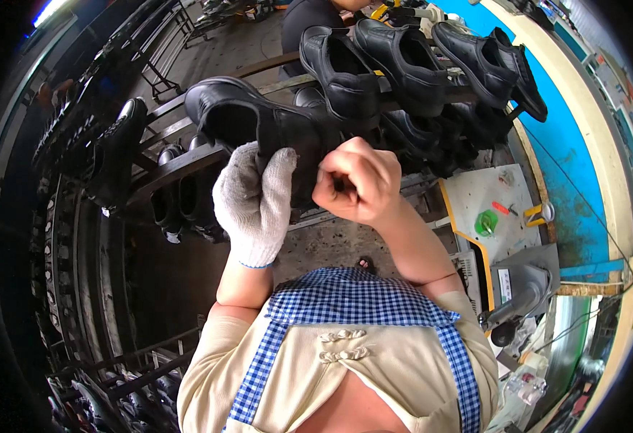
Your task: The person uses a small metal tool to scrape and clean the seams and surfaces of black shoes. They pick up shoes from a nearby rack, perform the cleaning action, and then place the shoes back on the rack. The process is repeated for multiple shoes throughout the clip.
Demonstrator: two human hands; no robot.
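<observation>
A black leather shoe (293, 131) is in front of me, its dark opening facing up. My left hand (254, 198), in a white knitted glove, is closed on the shoe's near edge, with the thumb pressed to the collar. Close to the shoe's right side is my bare right hand (358, 180). Its fingers are curled in, thumb against forefinger, and whatever they may pinch is hidden. Just beyond, several similar black shoes (403, 61) sit along a rack.
Another black shoe (114, 155) hangs on the rack's left side, near a dark rail (176, 173). On the right stands a white work surface (500, 184) with a green item (486, 222) and a yellow tape roll (539, 214). Beyond the rack is another person (309, 25).
</observation>
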